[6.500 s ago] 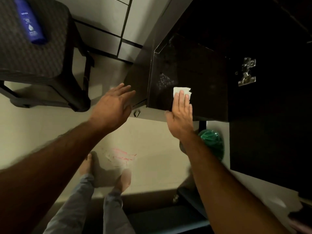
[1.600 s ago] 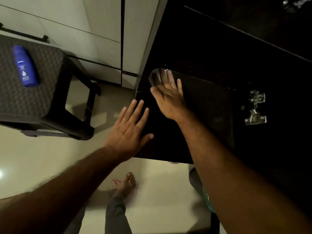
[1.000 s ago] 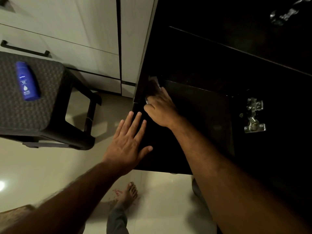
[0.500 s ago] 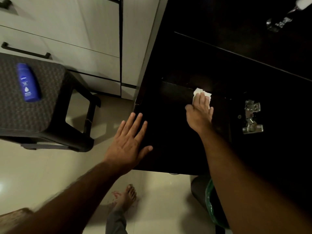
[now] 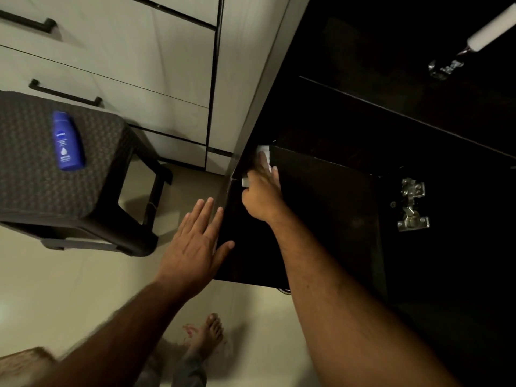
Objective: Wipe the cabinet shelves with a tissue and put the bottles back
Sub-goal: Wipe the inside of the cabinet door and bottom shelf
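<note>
In a dim room with a pale tiled floor (image 5: 69, 289), a right hand (image 5: 262, 195) presses one white tissue (image 5: 264, 152) flat-fingered against the dark cabinet shelf (image 5: 321, 205) at its left corner; the left hand (image 5: 195, 247) hovers, fingers spread. One blue bottle (image 5: 67, 141) lies on one dark stool (image 5: 33, 191).

Right hand (image 5: 262, 196) presses tissue (image 5: 264, 152) into dark shelf's (image 5: 321, 208) left corner.

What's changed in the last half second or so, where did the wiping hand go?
The right hand slid the tissue left along the dark shelf, from near the hinge to the shelf's far left corner. Unchanged: the left hand stays spread open by the shelf's left edge, and the blue bottle lies on the stool.
</note>
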Motion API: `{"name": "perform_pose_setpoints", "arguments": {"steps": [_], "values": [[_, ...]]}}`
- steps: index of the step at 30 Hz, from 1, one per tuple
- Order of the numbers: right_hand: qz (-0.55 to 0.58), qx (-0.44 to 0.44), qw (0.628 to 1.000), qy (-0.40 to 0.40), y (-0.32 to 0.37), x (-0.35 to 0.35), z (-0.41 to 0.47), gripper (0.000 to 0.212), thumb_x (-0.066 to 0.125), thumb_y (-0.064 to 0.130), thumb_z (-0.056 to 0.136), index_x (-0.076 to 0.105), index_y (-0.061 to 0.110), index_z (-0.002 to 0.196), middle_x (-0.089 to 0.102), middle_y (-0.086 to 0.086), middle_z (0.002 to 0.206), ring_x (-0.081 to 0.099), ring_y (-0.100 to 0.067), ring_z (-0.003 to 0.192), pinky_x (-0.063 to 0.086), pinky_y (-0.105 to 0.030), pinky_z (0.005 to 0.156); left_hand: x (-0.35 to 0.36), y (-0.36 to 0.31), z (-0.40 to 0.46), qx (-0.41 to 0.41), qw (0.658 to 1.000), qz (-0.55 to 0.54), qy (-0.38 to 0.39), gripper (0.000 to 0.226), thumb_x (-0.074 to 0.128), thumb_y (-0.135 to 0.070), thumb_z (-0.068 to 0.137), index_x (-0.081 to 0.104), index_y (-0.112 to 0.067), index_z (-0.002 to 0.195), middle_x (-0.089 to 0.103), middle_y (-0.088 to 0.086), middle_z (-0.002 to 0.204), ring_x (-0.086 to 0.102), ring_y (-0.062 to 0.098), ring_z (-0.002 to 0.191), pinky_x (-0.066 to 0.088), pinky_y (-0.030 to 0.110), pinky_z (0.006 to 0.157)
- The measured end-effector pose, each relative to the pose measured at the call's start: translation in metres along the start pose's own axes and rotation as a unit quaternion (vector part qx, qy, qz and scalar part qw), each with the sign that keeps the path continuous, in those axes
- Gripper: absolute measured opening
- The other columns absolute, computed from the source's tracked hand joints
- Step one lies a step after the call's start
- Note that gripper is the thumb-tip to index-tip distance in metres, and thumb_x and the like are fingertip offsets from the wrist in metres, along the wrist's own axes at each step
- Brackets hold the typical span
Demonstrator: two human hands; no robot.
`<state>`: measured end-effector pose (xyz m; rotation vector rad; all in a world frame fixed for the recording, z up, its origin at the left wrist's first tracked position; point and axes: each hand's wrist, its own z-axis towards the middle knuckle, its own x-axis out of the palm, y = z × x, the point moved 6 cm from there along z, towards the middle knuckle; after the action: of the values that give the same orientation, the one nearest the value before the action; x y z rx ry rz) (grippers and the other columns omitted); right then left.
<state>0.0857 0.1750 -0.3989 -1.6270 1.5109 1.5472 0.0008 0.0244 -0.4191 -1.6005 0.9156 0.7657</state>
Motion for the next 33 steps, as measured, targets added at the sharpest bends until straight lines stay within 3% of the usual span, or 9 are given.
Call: {"name": "perform_pose_setpoints", "arguments": {"steps": [2, 4, 7, 12, 15, 22, 26, 30, 33], "values": [[-0.04, -0.032, 0.998, 0.02, -0.005, 0.002, -0.008, 0.063, 0.046, 0.011, 0.092, 0.026, 0.016, 0.151, 0.0, -0.002, 0.164, -0.012, -0.011, 0.149, -0.007, -0.042, 0.121, -0.002, -0.002, -0.004, 0.005, 1.0, -0.011, -0.006, 0.079, -0.001, -0.069, 0.086, 0.002, -0.023, 0.15, -0.007, 0.002, 0.16, -0.012, 0.014, 0.147, -0.001, 0.034, 0.118], [-0.055, -0.032, 0.997, 0.047, -0.02, 0.002, -0.015, 0.07, 0.041, 0.019, 0.094, 0.01, 0.022, 0.156, -0.007, 0.005, 0.164, -0.015, -0.007, 0.148, -0.01, -0.044, 0.12, -0.006, -0.005, -0.007, 0.008, 1.0, -0.025, -0.008, 0.078, 0.001, -0.069, 0.086, 0.003, -0.023, 0.15, -0.006, 0.001, 0.16, -0.012, 0.013, 0.147, -0.001, 0.033, 0.117], [-0.051, 0.028, 0.997, 0.055, -0.05, -0.006, -0.019, 0.069, 0.034, 0.03, 0.097, -0.003, 0.026, 0.156, -0.016, 0.01, 0.162, -0.019, -0.004, 0.146, -0.014, -0.044, 0.119, -0.01, -0.008, -0.011, 0.022, 0.999, -0.025, -0.002, 0.08, -0.001, -0.069, 0.082, -0.001, -0.025, 0.149, -0.013, -0.002, 0.158, -0.018, 0.011, 0.145, -0.006, 0.03, 0.115], [-0.075, 0.078, 0.992, 0.068, -0.082, -0.015, -0.032, 0.065, 0.024, 0.046, 0.101, -0.007, 0.025, 0.155, -0.019, 0.01, 0.161, -0.022, -0.005, 0.145, -0.015, -0.043, 0.119, -0.007, -0.03, -0.028, 0.05, 0.998, -0.041, -0.01, 0.082, -0.003, -0.072, 0.087, 0.012, -0.022, 0.15, 0.0, 0.001, 0.159, -0.008, 0.013, 0.147, 0.006, 0.036, 0.118], [-0.09, 0.109, 0.987, 0.071, -0.109, -0.027, -0.037, 0.066, 0.023, 0.049, 0.101, -0.005, 0.025, 0.156, -0.017, 0.008, 0.162, -0.021, -0.005, 0.146, -0.016, -0.042, 0.118, 0.001, -0.051, -0.026, 0.059, 0.996, -0.068, -0.009, 0.08, 0.0, -0.069, 0.086, 0.007, -0.021, 0.149, -0.005, 0.0, 0.159, -0.013, 0.012, 0.146, -0.002, 0.033, 0.118], [-0.094, 0.133, 0.986, 0.044, -0.174, -0.052, -0.039, 0.065, 0.023, 0.048, 0.102, -0.002, 0.023, 0.156, -0.014, 0.007, 0.163, -0.017, -0.007, 0.147, -0.013, -0.042, 0.119, 0.014, -0.084, 0.005, 0.053, 0.993, -0.087, -0.053, 0.078, 0.016, -0.061, 0.09, 0.024, -0.013, 0.151, 0.011, 0.007, 0.16, 0.001, 0.019, 0.148, 0.006, 0.036, 0.119], [-0.145, 0.125, 0.981, -0.013, -0.203, -0.066, -0.046, 0.062, 0.03, 0.034, 0.101, 0.011, 0.014, 0.156, 0.002, -0.001, 0.164, -0.002, -0.015, 0.151, 0.0, -0.044, 0.121, 0.027, -0.114, 0.025, 0.051, 0.991, -0.102, -0.065, 0.078, 0.015, -0.061, 0.09, 0.023, -0.014, 0.151, 0.011, 0.009, 0.161, 0.001, 0.02, 0.149, 0.005, 0.037, 0.119], [-0.318, 0.117, 0.941, 0.001, -0.232, -0.077, -0.053, 0.062, 0.029, 0.029, 0.095, 0.027, -0.002, 0.149, 0.018, -0.02, 0.159, 0.017, -0.031, 0.148, 0.007, -0.045, 0.12, 0.036, -0.147, 0.044, 0.051, 0.988, -0.11, -0.09, 0.077, 0.019, -0.059, 0.091, 0.029, -0.011, 0.15, 0.016, 0.013, 0.16, 0.006, 0.024, 0.149, 0.009, 0.04, 0.119], [-0.405, 0.122, 0.904, 0.059, -0.236, -0.077, -0.056, 0.061, 0.029, 0.022, 0.101, 0.01, -0.012, 0.149, 0.013, -0.032, 0.156, 0.01, -0.039, 0.148, -0.005, -0.051, 0.118, 0.044, -0.163, 0.057, 0.04, 0.988, -0.117, -0.088, 0.074, 0.02, -0.06, 0.094, 0.025, -0.013, 0.151, 0.013, 0.011, 0.161, 0.003, 0.022, 0.149, 0.007, 0.04, 0.12]]}}
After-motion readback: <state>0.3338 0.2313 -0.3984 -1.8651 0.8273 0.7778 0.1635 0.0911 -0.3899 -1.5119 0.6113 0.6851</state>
